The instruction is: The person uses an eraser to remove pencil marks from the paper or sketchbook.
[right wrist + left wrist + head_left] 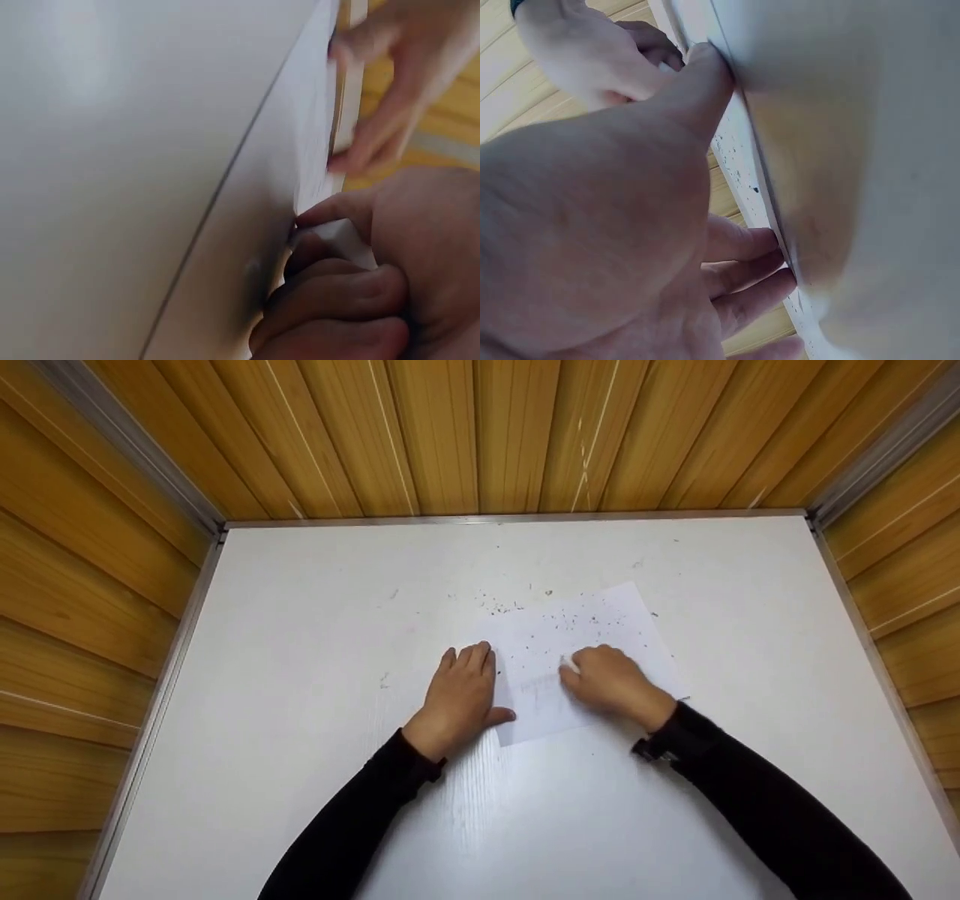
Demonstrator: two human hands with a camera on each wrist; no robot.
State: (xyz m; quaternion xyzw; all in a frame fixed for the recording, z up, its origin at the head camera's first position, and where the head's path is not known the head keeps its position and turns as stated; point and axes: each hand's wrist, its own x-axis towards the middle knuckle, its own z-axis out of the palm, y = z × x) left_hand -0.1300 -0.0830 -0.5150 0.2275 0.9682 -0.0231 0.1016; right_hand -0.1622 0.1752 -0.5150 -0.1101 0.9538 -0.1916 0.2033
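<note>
A sheet of white paper (630, 675) lies at a slant on the white table, with faint grey smudged marks near its middle. My right hand (611, 682) pinches a small white eraser (346, 238) between thumb and fingers, low over the sheet beside those marks. Most of the eraser is hidden by the fingers. At the paper's left edge, my left hand (461, 697) rests with its fingers straight and together and its thumb spread onto the sheet. In the left wrist view, the left fingertips (761, 292) touch down at the surface.
Dark crumbs (570, 621) are scattered over the upper part of the paper, and more (499, 606) lie on the table (315, 607) beyond its top edge. Wood-patterned panels (480, 435) with metal edging enclose the table at the back and both sides.
</note>
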